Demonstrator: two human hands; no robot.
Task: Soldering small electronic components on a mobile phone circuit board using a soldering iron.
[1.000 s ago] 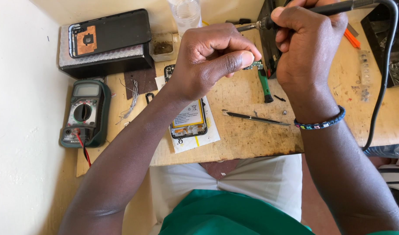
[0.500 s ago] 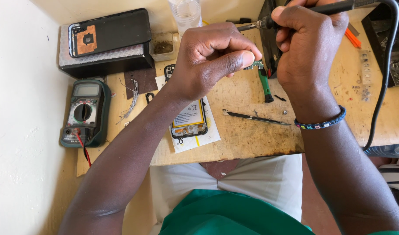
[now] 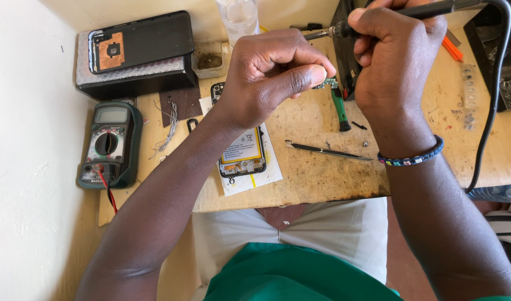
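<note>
Pinching a small circuit board [image 3: 326,83] tight in your left hand [image 3: 272,75], your right hand [image 3: 395,56] fisted around the soldering iron [image 3: 378,19].

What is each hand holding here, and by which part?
Left hand pinches a small circuit board at its edge, mostly hidden by the fingers. Right hand grips a soldering iron around its handle.
</note>
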